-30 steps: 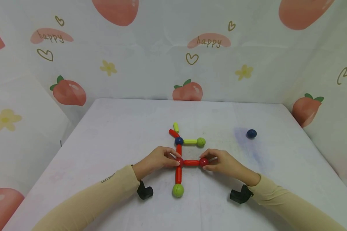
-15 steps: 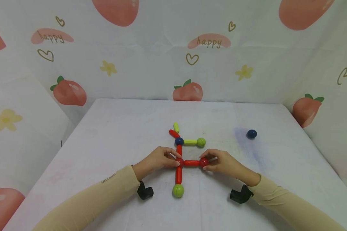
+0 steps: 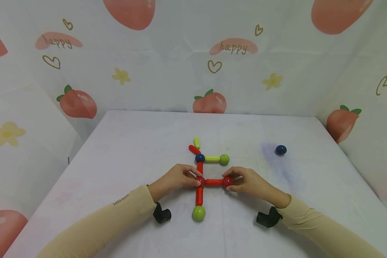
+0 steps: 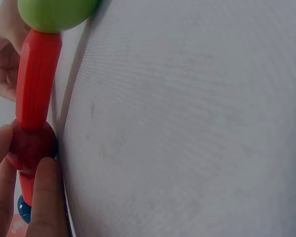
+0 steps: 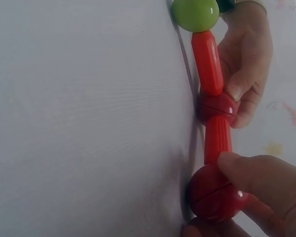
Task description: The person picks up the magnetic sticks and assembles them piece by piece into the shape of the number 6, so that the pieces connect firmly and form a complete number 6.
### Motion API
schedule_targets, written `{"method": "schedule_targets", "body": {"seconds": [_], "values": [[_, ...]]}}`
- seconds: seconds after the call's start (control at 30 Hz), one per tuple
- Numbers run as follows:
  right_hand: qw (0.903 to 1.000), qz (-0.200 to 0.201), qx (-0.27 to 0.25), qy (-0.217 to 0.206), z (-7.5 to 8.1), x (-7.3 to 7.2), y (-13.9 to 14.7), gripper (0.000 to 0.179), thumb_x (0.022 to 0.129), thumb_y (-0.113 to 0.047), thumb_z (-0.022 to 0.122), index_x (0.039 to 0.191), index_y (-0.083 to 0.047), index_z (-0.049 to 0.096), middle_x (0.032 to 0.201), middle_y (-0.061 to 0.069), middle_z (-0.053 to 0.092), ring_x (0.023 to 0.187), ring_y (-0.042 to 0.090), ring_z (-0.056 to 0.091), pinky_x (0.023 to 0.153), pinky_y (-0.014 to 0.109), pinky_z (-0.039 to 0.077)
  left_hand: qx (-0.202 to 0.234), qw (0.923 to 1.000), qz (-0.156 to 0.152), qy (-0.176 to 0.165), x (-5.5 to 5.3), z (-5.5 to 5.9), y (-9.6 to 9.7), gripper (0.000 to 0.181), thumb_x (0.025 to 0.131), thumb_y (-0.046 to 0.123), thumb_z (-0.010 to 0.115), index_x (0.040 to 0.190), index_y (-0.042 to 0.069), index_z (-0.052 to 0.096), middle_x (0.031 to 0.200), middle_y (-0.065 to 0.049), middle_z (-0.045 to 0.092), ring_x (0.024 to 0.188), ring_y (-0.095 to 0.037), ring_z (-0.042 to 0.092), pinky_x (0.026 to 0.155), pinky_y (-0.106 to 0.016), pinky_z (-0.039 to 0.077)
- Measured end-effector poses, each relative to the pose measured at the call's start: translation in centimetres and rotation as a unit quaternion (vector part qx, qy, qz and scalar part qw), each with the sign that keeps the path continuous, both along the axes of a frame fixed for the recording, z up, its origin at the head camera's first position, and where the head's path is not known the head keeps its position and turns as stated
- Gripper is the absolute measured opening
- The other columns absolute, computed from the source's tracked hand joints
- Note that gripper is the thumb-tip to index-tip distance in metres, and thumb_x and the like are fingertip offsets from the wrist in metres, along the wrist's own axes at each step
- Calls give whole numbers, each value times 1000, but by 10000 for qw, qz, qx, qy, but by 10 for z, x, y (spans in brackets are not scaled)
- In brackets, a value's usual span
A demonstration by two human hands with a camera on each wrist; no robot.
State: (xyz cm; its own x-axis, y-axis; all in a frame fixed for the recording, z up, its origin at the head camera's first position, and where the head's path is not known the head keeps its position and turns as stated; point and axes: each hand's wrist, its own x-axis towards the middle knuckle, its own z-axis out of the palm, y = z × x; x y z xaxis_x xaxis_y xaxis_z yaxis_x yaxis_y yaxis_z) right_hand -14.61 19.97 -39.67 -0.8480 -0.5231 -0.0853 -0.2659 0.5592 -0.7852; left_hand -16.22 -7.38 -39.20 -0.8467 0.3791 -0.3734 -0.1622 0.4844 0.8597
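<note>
My left hand pinches a red ball at the middle of a flat ball-and-stick figure on the table. From that ball, red sticks run to a green ball nearer me, to a blue ball farther off, and to a second red ball at the right. My right hand holds this second ball between thumb and fingers. A yellow-green stick joins the blue ball to another green ball. A short red stick and a yellow-green stick lie beyond the blue ball.
A loose dark blue ball rests at the right of the white table, beside a bluish stain. Black wrist mounts hang below both cuffs. A printed cloth stands behind the table.
</note>
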Motion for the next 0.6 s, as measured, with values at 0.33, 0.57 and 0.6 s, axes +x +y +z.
{"method": "schedule_targets", "body": {"seconds": [0.33,0.57,0.6], "values": [[10000,-37,56,43,6,-3,2,34,83,-14,76,114,-7,63,114,8,67,106,25,63,87,35,55,-26,10000,-16,69,-1,-2,1,25,83,13,76,107,11,73,90,-4,68,79,-14,62,70,-24,52],[9992,-110,13,394,29,-14,-2,37,85,-13,74,118,-4,62,119,13,65,111,31,62,89,40,54,6,10000,23,34,-1,-2,1,23,83,13,75,106,12,73,90,-5,68,78,-14,63,72,-25,53],[9989,-119,-20,445,33,-17,-3,37,85,-13,74,119,-4,62,120,13,65,111,32,62,90,41,54,2,10000,33,19,-1,-2,1,23,83,13,75,106,12,73,90,-5,68,78,-14,63,72,-25,54]]}}
